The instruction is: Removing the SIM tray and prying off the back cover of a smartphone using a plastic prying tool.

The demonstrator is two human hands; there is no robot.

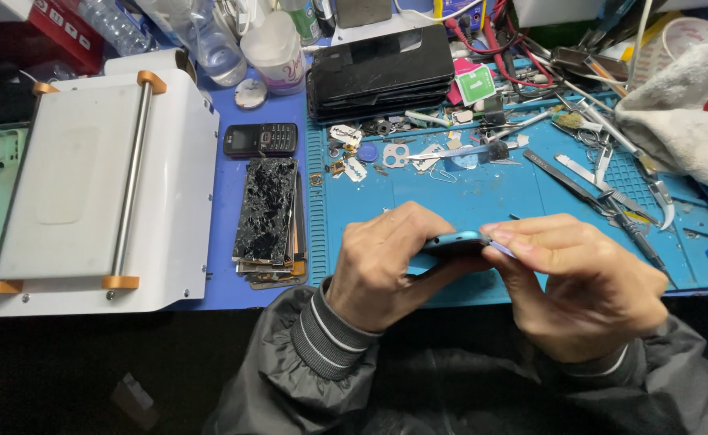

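Dark jacket sleeves (314, 362) frame both hands over the tabletop (467, 193): left hand (386, 270) clamps a blue phone (453, 242), right hand (571, 282) pinches a thin tool (500, 248) at its edge; casing not yet parted.

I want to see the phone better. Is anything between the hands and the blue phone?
No. Both hands already hold it: the left hand wraps the blue phone, and the right hand pinches its edge. Fingers hide most of it.
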